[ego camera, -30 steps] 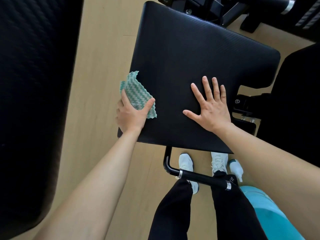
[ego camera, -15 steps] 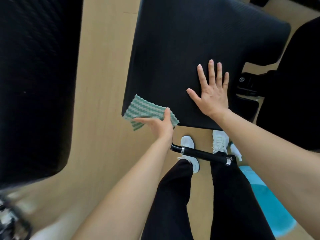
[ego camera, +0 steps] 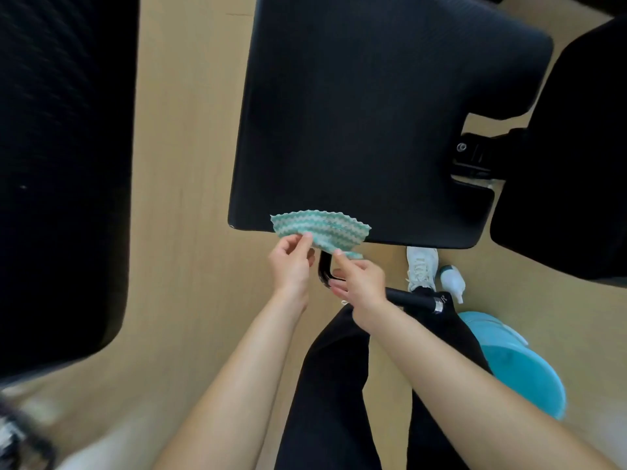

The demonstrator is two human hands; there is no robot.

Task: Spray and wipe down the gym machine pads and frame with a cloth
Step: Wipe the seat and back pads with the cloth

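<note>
A large black seat pad (ego camera: 373, 106) fills the upper middle of the head view. A green and white zigzag cloth (ego camera: 322, 228) hangs over the pad's near edge. My left hand (ego camera: 291, 262) pinches the cloth's left side between thumb and fingers. My right hand (ego camera: 359, 283) pinches its lower right corner. Both hands sit just below the pad's near edge, above a black frame handle (ego camera: 414, 300) with a chrome band. A white spray bottle (ego camera: 453, 283) lies on the floor to the right, untouched.
Another black pad (ego camera: 61, 164) fills the left side, and a third dark pad (ego camera: 576, 164) stands at the right. A black bracket (ego camera: 475, 157) joins the pads. A turquoise bucket (ego camera: 519, 364) stands at the lower right by my legs. The floor is pale wood.
My right hand has lifted off the pad and come down to the cloth. My left hand moved the cloth right along the pad's near edge. Both hands now hold it.
</note>
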